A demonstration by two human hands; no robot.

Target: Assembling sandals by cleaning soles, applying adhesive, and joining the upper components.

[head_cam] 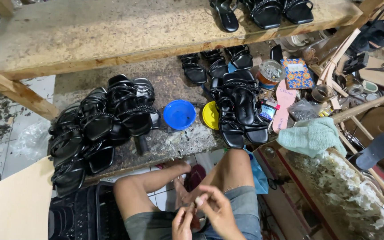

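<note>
Barely visible small piece [197, 201] between fingertips

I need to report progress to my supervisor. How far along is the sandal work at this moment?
Looks done: a pile of black sandals on the bench, a second heap by the blue bowl, more on the top shelf. In hand: the left hand and right hand pinch something too small to identify. Left: a pink insole lies unused.
</note>
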